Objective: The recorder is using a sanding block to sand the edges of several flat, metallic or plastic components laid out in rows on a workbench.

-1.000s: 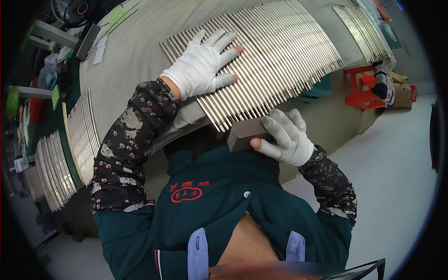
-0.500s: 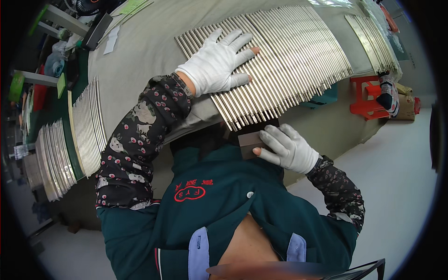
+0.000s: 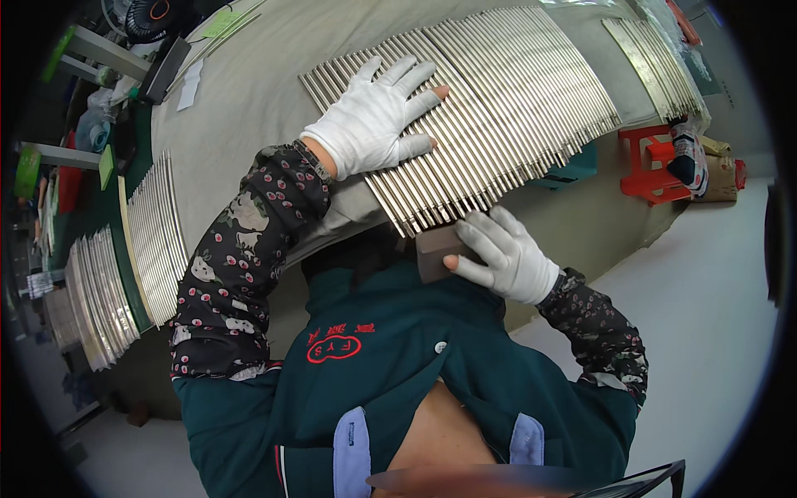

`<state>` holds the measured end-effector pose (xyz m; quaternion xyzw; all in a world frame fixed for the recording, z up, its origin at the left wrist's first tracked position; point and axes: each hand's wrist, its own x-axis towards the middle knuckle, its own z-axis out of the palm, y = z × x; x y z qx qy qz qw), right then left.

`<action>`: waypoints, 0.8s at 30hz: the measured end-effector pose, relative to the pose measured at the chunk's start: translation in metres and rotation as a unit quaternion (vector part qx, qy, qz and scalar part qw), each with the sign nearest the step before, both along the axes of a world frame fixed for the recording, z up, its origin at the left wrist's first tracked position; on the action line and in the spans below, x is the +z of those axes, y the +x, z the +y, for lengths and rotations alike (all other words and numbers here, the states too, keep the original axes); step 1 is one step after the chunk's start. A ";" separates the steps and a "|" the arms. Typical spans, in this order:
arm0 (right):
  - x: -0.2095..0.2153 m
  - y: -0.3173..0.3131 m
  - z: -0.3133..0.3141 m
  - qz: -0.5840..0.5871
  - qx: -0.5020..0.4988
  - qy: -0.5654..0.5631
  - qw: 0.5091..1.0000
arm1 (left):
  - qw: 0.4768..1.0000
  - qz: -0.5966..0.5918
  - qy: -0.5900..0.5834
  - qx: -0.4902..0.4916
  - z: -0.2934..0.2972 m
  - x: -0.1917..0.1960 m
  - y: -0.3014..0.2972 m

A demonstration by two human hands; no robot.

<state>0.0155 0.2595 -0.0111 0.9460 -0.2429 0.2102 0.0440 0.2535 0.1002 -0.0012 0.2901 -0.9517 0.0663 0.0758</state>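
The left forearm (image 3: 245,249) is extended forward, the left hand (image 3: 369,120) laid palm down with fingers (image 3: 408,79) spread. The right forearm (image 3: 598,336) is angled inward, the right hand (image 3: 519,261) closed by curled fingers.

A glossy metallic finish is shown by the slender rods (image 3: 523,91), while the table is covered in matt, wrinkled grey cloth (image 3: 241,108). The white gloves (image 3: 365,124) are made of matt fabric; a dull surface is presented by the brown block (image 3: 435,254), smooth plastic by the red stool (image 3: 656,181).
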 end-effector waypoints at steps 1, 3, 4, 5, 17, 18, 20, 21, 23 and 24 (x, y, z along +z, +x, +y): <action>-0.008 -0.012 0.011 0.064 0.024 0.029 0.997 | 1.000 0.000 -0.002 0.001 0.000 0.001 -0.002; -0.008 -0.015 0.014 0.055 0.031 0.028 0.998 | 1.000 -0.011 0.004 0.001 0.001 0.002 -0.005; 0.007 -0.003 0.008 -0.010 -0.001 -0.006 1.000 | 1.000 -0.012 0.004 0.006 0.004 0.005 -0.002; 0.018 0.007 0.003 -0.075 -0.033 -0.040 0.996 | 1.000 -0.015 0.006 0.006 0.006 0.003 0.001; 0.032 0.019 0.014 -0.065 -0.130 0.117 0.983 | 1.000 0.005 -0.004 -0.017 -0.001 0.005 -0.006; 0.029 0.006 0.009 -0.059 -0.225 0.078 0.969 | 1.000 -0.004 0.019 -0.008 -0.003 0.003 -0.003; 0.019 -0.040 0.000 -0.083 -0.407 -0.031 0.909 | 0.999 -0.008 0.046 0.001 0.001 0.011 -0.002; 0.023 -0.040 0.006 -0.078 -0.416 -0.038 0.905 | 0.999 -0.012 0.048 0.005 0.002 0.012 -0.002; 0.026 -0.032 0.014 -0.133 -0.392 -0.028 0.910 | 0.998 -0.017 0.055 -0.001 0.002 0.010 -0.002; 0.025 -0.031 0.015 -0.131 -0.398 -0.032 0.907 | 0.998 -0.015 0.063 0.003 0.002 0.012 0.000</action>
